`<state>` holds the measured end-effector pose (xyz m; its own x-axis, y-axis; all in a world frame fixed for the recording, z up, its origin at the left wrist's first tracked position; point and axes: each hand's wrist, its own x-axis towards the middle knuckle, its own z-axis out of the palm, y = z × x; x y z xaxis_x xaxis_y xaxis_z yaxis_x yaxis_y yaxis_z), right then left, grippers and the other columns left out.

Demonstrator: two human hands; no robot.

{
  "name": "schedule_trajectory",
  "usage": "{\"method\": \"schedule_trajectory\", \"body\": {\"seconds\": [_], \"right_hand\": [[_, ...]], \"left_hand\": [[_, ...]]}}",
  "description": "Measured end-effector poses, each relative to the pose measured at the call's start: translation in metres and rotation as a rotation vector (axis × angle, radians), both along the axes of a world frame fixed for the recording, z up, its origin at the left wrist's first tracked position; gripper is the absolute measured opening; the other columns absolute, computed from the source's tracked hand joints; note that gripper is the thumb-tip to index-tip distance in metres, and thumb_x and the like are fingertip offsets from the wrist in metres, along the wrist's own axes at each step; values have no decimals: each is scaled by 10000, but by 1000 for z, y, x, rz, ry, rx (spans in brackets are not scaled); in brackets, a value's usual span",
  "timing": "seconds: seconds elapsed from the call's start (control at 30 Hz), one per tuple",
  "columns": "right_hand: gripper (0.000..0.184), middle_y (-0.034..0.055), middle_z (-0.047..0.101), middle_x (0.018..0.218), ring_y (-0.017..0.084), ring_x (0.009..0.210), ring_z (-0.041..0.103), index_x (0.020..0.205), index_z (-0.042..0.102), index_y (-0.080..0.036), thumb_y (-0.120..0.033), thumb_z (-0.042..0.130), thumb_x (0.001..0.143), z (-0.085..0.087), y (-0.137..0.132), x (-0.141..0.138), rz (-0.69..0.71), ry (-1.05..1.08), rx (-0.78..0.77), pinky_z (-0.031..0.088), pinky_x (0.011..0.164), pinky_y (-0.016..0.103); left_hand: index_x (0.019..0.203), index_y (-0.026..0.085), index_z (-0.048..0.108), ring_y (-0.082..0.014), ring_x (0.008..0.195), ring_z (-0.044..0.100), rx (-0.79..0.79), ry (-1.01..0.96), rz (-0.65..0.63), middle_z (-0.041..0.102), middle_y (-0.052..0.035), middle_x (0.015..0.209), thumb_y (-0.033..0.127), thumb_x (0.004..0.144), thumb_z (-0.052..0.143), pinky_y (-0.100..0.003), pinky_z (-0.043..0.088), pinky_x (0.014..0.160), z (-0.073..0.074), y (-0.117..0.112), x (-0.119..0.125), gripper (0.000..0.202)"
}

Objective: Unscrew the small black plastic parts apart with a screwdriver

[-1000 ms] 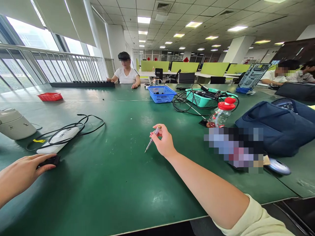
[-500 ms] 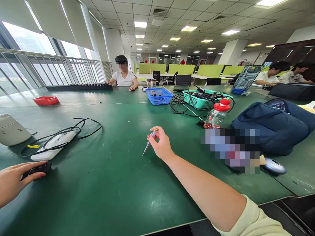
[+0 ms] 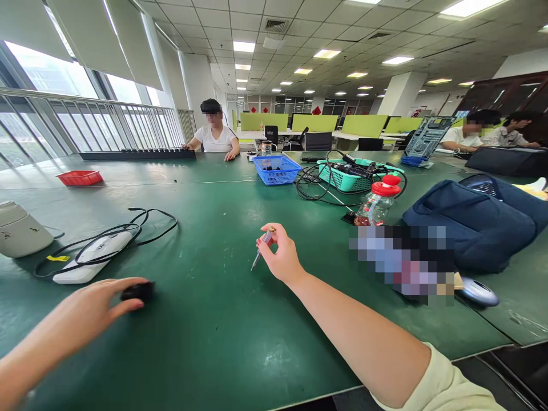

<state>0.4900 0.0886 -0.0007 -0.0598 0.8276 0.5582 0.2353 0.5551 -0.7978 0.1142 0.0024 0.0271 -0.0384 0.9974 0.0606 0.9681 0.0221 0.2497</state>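
Observation:
Over the left part of the green table [image 3: 188, 342], my left hand [image 3: 100, 305] grips a small black block-like object [image 3: 137, 291] between thumb and fingers; its exact kind is blurred and partly covered. Near the table's middle, my right hand [image 3: 280, 254] is closed around the handle of a small screwdriver [image 3: 258, 256]. The screwdriver's thin tip slants down and left, close to the tabletop. A white power bank-like device [image 3: 94, 257] wound with a black cable [image 3: 160, 212] lies just beyond my left hand.
A white rounded container [image 3: 21, 231] and red tray [image 3: 80, 178] stand left. Farther back are a blue basket [image 3: 277, 171], a green basket [image 3: 342, 178] with cables, and a seated person [image 3: 214, 134]. A red-lidded jar [image 3: 377, 202], navy bag [image 3: 466, 222] and mouse [image 3: 478, 291] lie right.
My left hand has moved right across the table with the black object, from the left edge to in front of the white device. My right hand and the screwdriver have barely shifted.

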Motion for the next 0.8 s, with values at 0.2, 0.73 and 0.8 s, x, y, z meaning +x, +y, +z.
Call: {"method": "schedule_trajectory", "body": {"seconds": [0.2,0.73,0.8], "right_hand": [[145,-43,566,669,125,570,536,977,500,-250,-306,554,854,4,-9,0,10,-164,168,471,609,259],[450,-74,338,517,86,469,335,586,367,-228,-547,582,821,-17,30,8,-102,227,-165,316,465,233],[523,-90,276,453,74,383,249,559,320,-240,-655,532,797,-23,40,9,-119,471,-372,226,378,230]], "left_hand": [[1197,322,656,-263,1029,640,-52,13,-346,703,-41,1071,527,838,562,-378,492,954,7,29,146,423],[1173,265,620,-264,1113,576,-42,-339,-466,652,-68,1145,414,804,647,-450,482,1023,-34,82,186,398],[1240,262,586,-267,1167,555,-45,-377,-489,641,-72,1209,373,810,632,-470,458,1064,-34,82,185,447]]}}
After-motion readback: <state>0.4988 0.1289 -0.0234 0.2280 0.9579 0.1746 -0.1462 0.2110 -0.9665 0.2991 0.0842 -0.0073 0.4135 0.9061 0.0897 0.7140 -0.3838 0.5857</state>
